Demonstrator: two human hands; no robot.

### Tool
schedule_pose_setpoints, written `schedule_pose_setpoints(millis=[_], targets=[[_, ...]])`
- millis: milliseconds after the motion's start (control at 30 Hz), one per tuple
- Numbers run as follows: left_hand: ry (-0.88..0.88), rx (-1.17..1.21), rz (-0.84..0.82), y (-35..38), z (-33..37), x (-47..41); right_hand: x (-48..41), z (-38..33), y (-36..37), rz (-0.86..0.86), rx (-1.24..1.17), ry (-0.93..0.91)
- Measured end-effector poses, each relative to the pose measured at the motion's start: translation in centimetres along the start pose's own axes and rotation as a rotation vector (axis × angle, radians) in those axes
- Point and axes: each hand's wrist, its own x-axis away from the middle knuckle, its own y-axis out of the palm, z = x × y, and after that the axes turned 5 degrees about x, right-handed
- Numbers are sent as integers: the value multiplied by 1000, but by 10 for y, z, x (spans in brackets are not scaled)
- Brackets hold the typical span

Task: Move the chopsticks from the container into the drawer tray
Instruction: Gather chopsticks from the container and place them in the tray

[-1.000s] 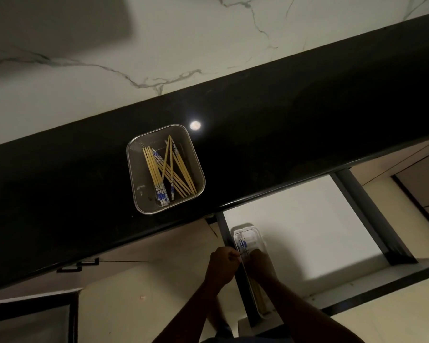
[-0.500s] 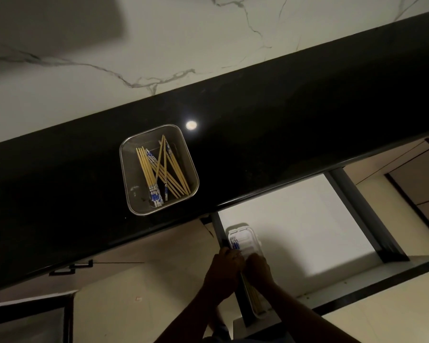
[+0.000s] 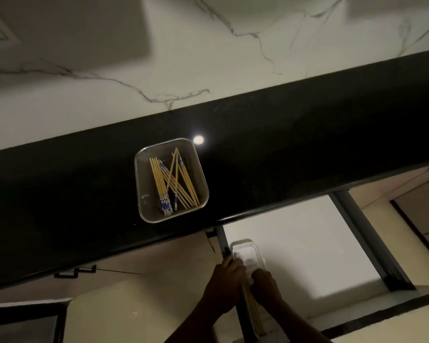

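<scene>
A clear square container [image 3: 144, 194] sits on the black countertop and holds several yellow chopsticks [image 3: 174, 184] with blue-and-white ends, some of them crossed. Below the counter edge, a narrow white tray [image 3: 254, 253] lies along the left side of the open drawer. A bundle of chopsticks [image 3: 252, 308] lies lengthwise in the tray, its blue ends pointing toward the counter. My left hand [image 3: 224, 280] and my right hand [image 3: 265, 285] are side by side over the tray, fingers curled on that bundle. The hands hide its middle.
The open drawer has a white floor [image 3: 307, 243] and dark grey side rails [image 3: 367, 241]. The black countertop [image 3: 307, 144] overhangs the drawer's back. Cream cabinet fronts with a black handle [image 3: 74, 272] lie to the left. A marble wall stands behind the counter.
Both hands have stayed together on the chopsticks in the tray, shifting slightly along it. The camera has drifted a little. The container's chopsticks have not moved.
</scene>
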Motion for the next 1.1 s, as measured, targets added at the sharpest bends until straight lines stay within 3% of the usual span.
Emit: schedule_pose_setpoints(millis=[167, 300, 400, 500, 667, 833, 1000, 1100], targets=[[-113, 300, 358, -50, -10, 5, -2, -46, -66, 112, -153, -25], [-298, 478, 651, -106, -26, 8, -7, -107, -126, 270, -380, -196], [-388, 588, 803, -142, -40, 9, -25, -161, -158, 259, -506, -321], [-410, 630, 899, -169, -57, 14, -51, -216, -170, 234, -513, -322], [-523, 665, 962, -189, -77, 19, -92, -276, -150, 157, -410, -222], [-565, 656, 975, -192, -86, 24, -113, -289, -129, 184, -382, -170], [-571, 676, 965, -191, -98, 31, -114, -280, -132, 171, -510, -81], [-612, 948, 926, -197, -99, 28, -104, -267, -137, 190, -694, -136]])
